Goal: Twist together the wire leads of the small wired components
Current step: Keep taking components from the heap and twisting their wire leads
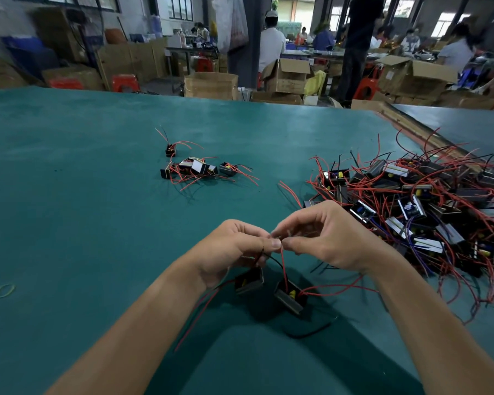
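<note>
Head view, left hand: your left hand (234,246) is curled, thumb and fingertips pinching the wire leads (282,258) where they meet, so the joint stays put.
Head view, right hand: your right hand (325,238) pinches the same spot from the other side, fingertips touching the left thumb; this looks like the twisting grip.
Task pieces: two small components hang below your hands over the desk (69,195), the left component (249,282) and the right component (290,296). A red lead rises from the right one to the pinch; a black one curves up from the left one.
Why held up: their weight likely keeps the leads taut for you.
Free leads: other red leads trail outward to both sides, unheld.
Supply: the big tangled pile (425,209) sits near your right hand, within easy reach.
Set-aside group: a small cluster (194,168) lies well apart, farther across the desk, probably finished pieces.
Stray item: a rubber band (4,290) lies at far left.
</note>
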